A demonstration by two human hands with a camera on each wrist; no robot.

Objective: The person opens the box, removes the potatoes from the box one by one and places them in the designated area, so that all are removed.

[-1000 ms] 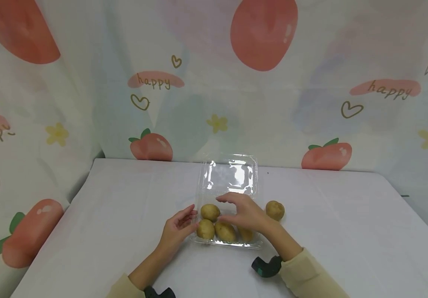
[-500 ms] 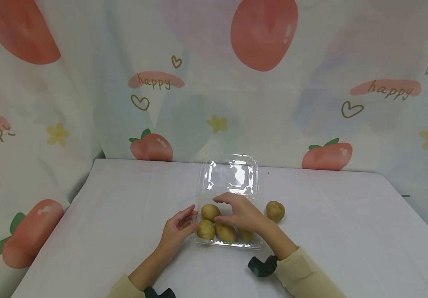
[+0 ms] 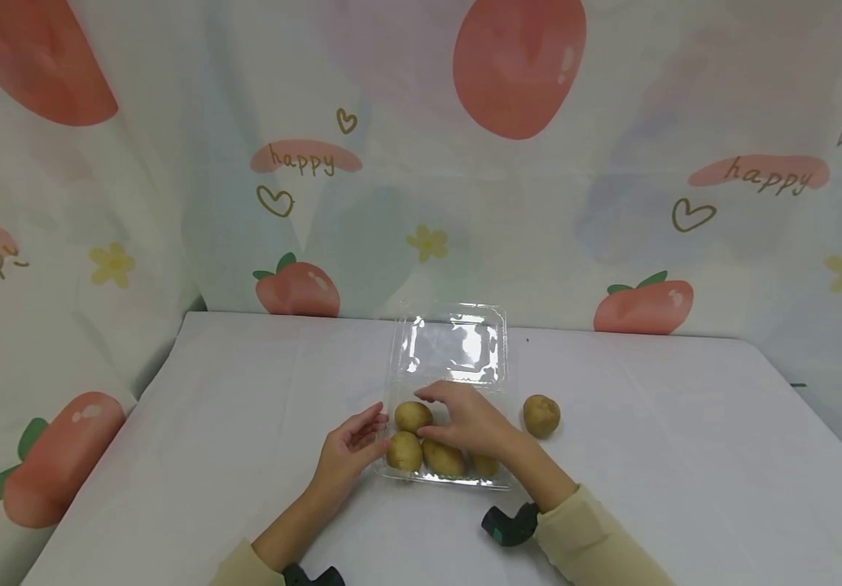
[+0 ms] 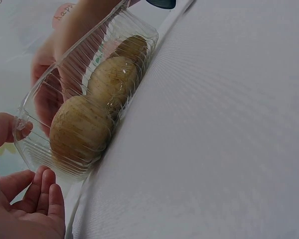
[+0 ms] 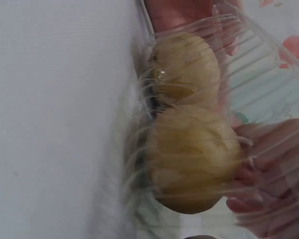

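A clear plastic clamshell box (image 3: 497, 478) stands on the table with its lid (image 3: 450, 346) laid back. Inside are several potatoes (image 3: 443, 457), one (image 3: 413, 417) at the left behind the front row. My left hand (image 3: 350, 448) is at the box's left side; in the left wrist view its thumb touches the rim corner, while the other fingers stay outside, loosely bent. Above the box, my right hand (image 3: 474, 419) spreads thumb and fingers, their tips right beside the rear left potato. Its palm hides part of the box. Another potato (image 3: 541, 416) lies outside, right of the box.
A white cloth (image 3: 245, 423) covers the table. Behind and to the left hangs a printed backdrop (image 3: 509, 220) with fruit and lettering. Dark wrist devices (image 3: 510, 525) are worn on both arms, below pale sleeves (image 3: 597, 533).
My right hand has shifted slightly left, its fingertips coming closer to the rear left potato. The left hand, box and potatoes stay in place.
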